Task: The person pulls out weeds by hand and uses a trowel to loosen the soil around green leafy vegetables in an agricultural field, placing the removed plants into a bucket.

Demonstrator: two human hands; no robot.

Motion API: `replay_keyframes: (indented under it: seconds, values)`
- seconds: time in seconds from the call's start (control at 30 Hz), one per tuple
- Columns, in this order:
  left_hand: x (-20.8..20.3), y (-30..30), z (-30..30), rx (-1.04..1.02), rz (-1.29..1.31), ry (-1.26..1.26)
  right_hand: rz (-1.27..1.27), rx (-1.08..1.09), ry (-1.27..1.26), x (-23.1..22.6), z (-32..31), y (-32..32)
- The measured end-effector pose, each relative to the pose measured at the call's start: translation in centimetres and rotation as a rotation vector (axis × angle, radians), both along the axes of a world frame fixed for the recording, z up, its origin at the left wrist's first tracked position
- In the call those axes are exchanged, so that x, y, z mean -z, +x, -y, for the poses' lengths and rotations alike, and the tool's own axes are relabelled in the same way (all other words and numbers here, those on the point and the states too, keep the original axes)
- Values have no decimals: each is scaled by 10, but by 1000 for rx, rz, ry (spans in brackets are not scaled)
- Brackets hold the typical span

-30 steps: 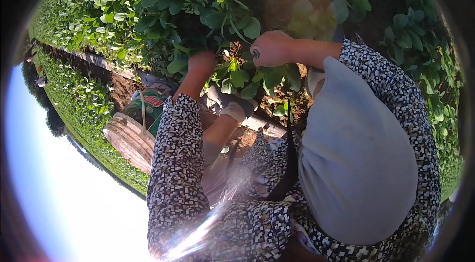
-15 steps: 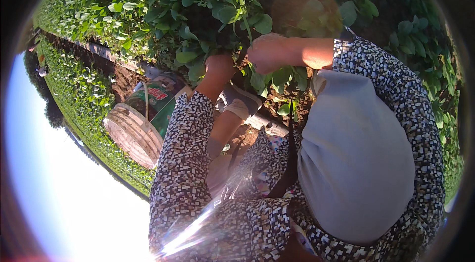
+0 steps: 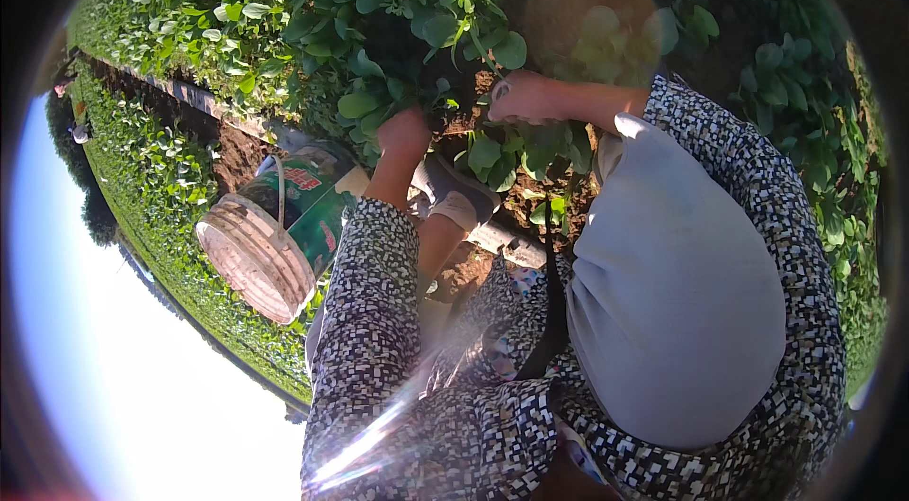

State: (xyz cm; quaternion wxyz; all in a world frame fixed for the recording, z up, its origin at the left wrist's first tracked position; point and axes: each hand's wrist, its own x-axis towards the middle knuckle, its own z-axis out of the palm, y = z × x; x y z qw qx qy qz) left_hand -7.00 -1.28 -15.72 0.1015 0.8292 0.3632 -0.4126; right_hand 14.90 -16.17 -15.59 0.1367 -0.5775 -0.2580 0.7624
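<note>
Low among the leafy green plants [image 3: 436,27], both of my hands are at work. My right hand [image 3: 525,98] has its fingers curled in, and a thin green stem [image 3: 486,56] runs down to them from the foliage. To its left, my left hand [image 3: 404,134] is closed beside the leaves; its fingertips are hidden, so what it may hold does not show. A small patch of brown soil and bits of leaf lies between the two hands. Broad leaves [image 3: 530,152] hang just under my right hand.
A green and white bucket [image 3: 308,226] with a wire handle sits left of my left arm. My shoe [image 3: 459,193] rests near a pale edging strip [image 3: 511,241]. Grey cloth [image 3: 677,283] covers my raised knee. Dense plants stretch far to the left and right.
My hands have drawn apart: the left has shifted left and slightly down, the right a little to the right. More soil shows between them, and the stem now slants toward my right hand.
</note>
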Motion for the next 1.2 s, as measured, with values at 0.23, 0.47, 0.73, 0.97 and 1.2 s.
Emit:
replay_keyframes:
  seconds: [0.23,0.47,0.73,0.97,1.2]
  values:
    - [-92,25,-32,-1014,764,-388,303,-150,607,-21,27,33]
    - [-222,-11,-63,-1274,1372,-362,374,-50,590,-30,24,41]
    - [-138,77,-30,-1510,1467,-815,389,-23,571,-33,24,47]
    - [-24,67,21,-59,652,-392,396,83,564,-32,39,53]
    - [-14,54,68,-372,478,-474,429,75,562,-22,44,55]
